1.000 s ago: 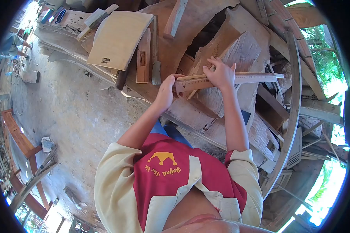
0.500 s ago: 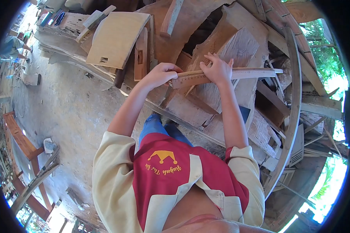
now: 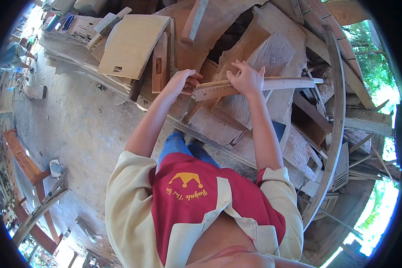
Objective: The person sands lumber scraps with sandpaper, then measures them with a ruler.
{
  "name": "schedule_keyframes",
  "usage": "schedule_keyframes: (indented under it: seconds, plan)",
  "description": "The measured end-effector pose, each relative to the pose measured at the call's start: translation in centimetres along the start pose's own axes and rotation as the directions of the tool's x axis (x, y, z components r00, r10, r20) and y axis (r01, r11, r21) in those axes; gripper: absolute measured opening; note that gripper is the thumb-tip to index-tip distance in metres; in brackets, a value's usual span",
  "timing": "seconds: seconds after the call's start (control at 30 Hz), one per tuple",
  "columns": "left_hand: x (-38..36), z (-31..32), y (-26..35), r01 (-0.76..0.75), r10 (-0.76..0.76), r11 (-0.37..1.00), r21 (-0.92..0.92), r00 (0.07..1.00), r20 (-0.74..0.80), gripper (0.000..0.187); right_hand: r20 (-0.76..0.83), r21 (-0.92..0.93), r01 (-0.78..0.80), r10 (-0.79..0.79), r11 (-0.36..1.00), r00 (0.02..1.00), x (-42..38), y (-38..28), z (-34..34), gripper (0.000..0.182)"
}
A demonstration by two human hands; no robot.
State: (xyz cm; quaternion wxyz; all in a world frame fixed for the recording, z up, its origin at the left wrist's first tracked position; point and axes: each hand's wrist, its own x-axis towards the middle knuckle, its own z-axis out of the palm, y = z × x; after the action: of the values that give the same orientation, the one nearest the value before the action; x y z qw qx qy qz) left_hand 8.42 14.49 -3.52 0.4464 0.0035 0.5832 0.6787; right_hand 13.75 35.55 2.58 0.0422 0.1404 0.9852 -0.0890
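Observation:
A long pale ruler (image 3: 290, 83) with dark graduation marks stretches across the wood pile, close to a thin wooden strip along its upper edge. My right hand (image 3: 246, 80) grips the ruler near its middle, thumb and index finger raised on the far side and the palm covering some of the marks. My left hand (image 3: 181, 84) is beside the ruler's left end, its fingers curled together. What those fingers pinch, if anything, is too small to make out.
Rough wooden slabs (image 3: 272, 53) are stacked under and beyond my hands. A curved pale panel (image 3: 134, 44) lies to the left, next to a slotted wooden piece (image 3: 160, 67). On the right a long bent beam (image 3: 339, 111) arches past. Another person (image 3: 14, 53) stands far left.
My left hand has shifted slightly left, off the ruler's end, which now shows more fully. My right hand and the ruler have moved a little left.

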Motion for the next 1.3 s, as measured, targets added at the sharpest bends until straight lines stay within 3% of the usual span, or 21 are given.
schedule_keyframes:
  seconds: [0.03,0.13,0.37,0.57,0.77,0.97,1.03,1.07,1.17,1.23,1.3]
  plan:
    - [-0.2,0.2,-0.1,-0.012,0.014,1.000,0.017,0.993,-0.116,0.036,0.001,0.001,-0.001,0.001,1.000,1.000,0.0,0.1,0.1,0.044]
    - [-0.5,0.5,-0.8,-0.063,0.068,0.998,0.031,0.979,-0.194,0.040,-0.012,0.009,0.008,-0.008,1.000,1.000,0.1,0.2,0.3,0.043]
    - [-1.9,0.8,-0.6,-0.108,0.108,0.994,0.008,0.979,-0.171,0.044,-0.031,-0.025,0.009,-0.010,1.000,0.999,0.1,0.0,0.3,0.043]
    - [-3.5,1.0,0.6,-0.028,0.046,0.993,0.116,0.987,-0.156,0.044,-0.031,-0.025,0.012,-0.013,1.000,0.999,0.1,0.0,0.1,0.044]
    - [-4.7,1.3,-0.2,0.016,-0.010,0.999,0.036,0.987,-0.162,0.041,-0.021,-0.023,0.001,-0.001,1.000,1.000,0.1,0.0,0.0,0.045]
    - [-5.5,1.7,-2.2,-0.168,0.183,0.983,0.080,0.946,-0.269,0.033,-0.018,-0.044,0.002,-0.003,0.999,1.000,0.1,-0.2,-0.1,0.045]
    - [-5.7,2.5,-3.1,-0.289,0.361,0.922,0.259,0.882,-0.303,0.034,-0.015,-0.046,0.006,-0.007,0.999,1.000,0.1,-0.2,-0.1,0.045]
    - [-5.9,3.2,-3.4,-0.287,0.359,0.922,0.259,0.883,-0.303,0.034,-0.016,-0.043,0.007,-0.008,0.999,1.000,0.0,-0.2,-0.1,0.045]
    - [-5.9,4.2,-4.1,-0.370,0.393,0.920,0.134,0.861,-0.322,0.036,-0.022,-0.047,0.005,-0.006,0.999,1.000,0.1,-0.1,0.2,0.045]
    - [-5.6,4.2,-4.6,-0.403,0.339,0.897,-0.182,0.891,-0.303,0.038,-0.025,-0.054,0.003,-0.004,0.999,1.000,0.1,0.0,0.3,0.044]
    - [-5.7,4.6,-4.9,-0.424,0.357,0.876,-0.229,0.891,-0.281,0.040,-0.024,-0.058,0.003,-0.005,0.998,1.000,0.1,-0.1,0.2,0.044]
